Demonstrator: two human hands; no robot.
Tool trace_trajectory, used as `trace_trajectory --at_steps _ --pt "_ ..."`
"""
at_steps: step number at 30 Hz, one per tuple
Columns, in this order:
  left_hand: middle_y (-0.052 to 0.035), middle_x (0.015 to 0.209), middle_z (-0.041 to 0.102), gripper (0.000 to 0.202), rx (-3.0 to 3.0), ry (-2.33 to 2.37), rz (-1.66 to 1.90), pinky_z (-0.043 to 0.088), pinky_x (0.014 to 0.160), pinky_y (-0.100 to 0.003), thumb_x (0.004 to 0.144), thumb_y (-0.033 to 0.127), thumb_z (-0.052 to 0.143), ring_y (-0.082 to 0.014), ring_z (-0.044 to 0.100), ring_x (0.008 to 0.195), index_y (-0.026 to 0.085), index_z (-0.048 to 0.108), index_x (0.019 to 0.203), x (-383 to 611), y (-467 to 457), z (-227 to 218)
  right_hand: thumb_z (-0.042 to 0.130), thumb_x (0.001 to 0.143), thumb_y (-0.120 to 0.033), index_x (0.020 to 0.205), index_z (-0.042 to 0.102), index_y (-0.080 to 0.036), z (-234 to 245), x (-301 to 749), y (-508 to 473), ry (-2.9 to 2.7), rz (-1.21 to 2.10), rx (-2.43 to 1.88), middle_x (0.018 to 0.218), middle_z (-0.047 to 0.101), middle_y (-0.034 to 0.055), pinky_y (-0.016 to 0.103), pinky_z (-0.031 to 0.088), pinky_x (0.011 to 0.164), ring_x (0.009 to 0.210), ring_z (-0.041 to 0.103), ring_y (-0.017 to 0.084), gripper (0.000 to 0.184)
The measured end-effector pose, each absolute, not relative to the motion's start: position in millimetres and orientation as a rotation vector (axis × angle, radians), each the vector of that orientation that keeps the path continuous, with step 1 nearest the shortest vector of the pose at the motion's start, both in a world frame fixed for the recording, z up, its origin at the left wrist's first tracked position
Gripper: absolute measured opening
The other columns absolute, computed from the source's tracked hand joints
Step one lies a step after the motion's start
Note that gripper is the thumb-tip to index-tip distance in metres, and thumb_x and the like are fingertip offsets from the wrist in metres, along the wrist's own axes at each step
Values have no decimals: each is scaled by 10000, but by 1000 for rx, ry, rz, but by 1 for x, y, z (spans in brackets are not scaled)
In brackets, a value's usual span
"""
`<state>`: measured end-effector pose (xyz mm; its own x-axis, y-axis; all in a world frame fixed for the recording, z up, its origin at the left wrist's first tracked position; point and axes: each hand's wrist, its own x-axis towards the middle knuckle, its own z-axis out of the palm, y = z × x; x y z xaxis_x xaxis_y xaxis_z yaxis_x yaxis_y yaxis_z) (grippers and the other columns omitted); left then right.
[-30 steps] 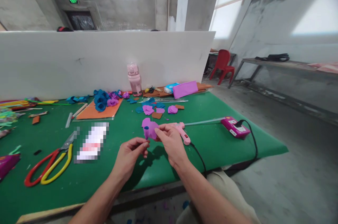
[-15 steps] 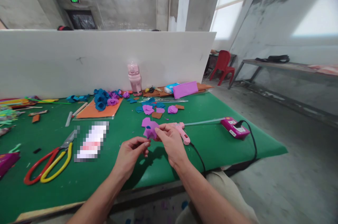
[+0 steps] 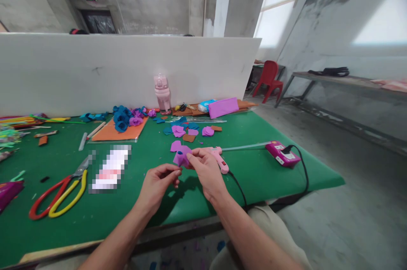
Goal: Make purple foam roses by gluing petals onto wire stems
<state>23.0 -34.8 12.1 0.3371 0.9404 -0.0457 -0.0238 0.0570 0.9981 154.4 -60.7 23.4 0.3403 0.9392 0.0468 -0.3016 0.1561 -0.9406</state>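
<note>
Between my hands is a small purple craft flower [image 3: 181, 157] with a blue centre, held above the table. My right hand [image 3: 206, 172] pinches one of its purple petals from the right. With thumb and fingertips, my left hand [image 3: 160, 183] grips its base from below left; the stem end is too small to make out. Just behind my right hand lies a pink glue gun [image 3: 221, 163], partly hidden by that hand. A loose purple petal [image 3: 176, 146] lies just behind the flower. Farther back are stacked purple petals [image 3: 207, 131] and several blue pieces.
Red-and-yellow-handled scissors [image 3: 65, 193] lie at the left by a blurred white item [image 3: 111, 170]. Finished blue and purple flowers [image 3: 122, 118] rest on orange sheets [image 3: 108, 133]. A pink bottle [image 3: 163, 96] stands against the white partition [image 3: 127, 66]. A purple power strip [image 3: 282, 154] is at the right.
Both hands keep hold of the flower in nearly the same place. The view has shifted very slightly; the things on the table have not moved.
</note>
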Motion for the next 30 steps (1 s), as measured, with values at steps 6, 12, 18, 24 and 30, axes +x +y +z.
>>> trace_trajectory --at_steps 6,12,18,24,30 --pt "5 589 606 148 1292 940 939 437 505 -215 623 270 713 -94 524 497 145 673 691 23 -35 13 623 701 -315 691 551 -162 23 155 -61 -792 1036 -1044 563 545 -38 230 382 565 533 453 86 169" --pt "2 587 603 157 1306 943 926 439 509 -219 626 288 712 -101 526 504 145 667 676 22 -35 13 640 682 -324 682 566 -163 23 154 -61 -788 1036 -1046 562 554 -38 230 385 567 533 474 91 177" --pt "-1 589 604 152 1316 945 928 438 509 -217 636 283 706 -102 526 505 145 669 691 22 -34 12 632 690 -314 684 576 -164 23 154 -62 -804 1028 -1065 580 561 -31 220 379 555 543 468 91 160" --pt "0 590 606 168 1320 952 935 438 513 -223 628 299 709 -106 528 506 148 671 691 22 -34 11 631 690 -324 688 581 -165 25 153 -62 -807 1035 -1043 587 551 -30 231 405 579 552 472 94 167" --pt "7 594 603 161 1303 957 932 425 515 -220 630 297 706 -102 519 506 151 665 683 23 -35 12 612 701 -305 732 627 -163 27 151 -63 -823 1120 -976 673 611 4 264 442 666 642 546 126 146"
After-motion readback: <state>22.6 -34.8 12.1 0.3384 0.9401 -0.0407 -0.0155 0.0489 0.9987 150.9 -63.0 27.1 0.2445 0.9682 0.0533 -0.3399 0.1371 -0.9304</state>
